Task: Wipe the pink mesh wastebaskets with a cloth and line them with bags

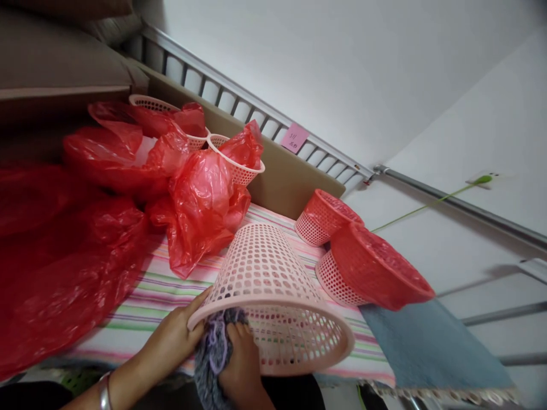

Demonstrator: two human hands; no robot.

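Note:
A pink perforated plastic wastebasket (269, 262) lies tipped over in front of me, its mouth facing me. My left hand (183, 330) grips the rim on its left side, with the fingertips hidden behind the wall. My right hand (241, 359) is closed around a grey-and-purple cloth (216, 353) and presses it against the inside of the rim, close to my left hand. Part of the cloth hangs down below the rim.
Two pink baskets lined with red bags, a rear one (325, 219) and a nearer one (371, 267), stand at right. Red plastic bags (200, 199) heap at left, beside another basket (241, 173). Beneath lies a striped cloth (171, 290); behind runs a metal railing (239, 108) with a pink note (294, 138).

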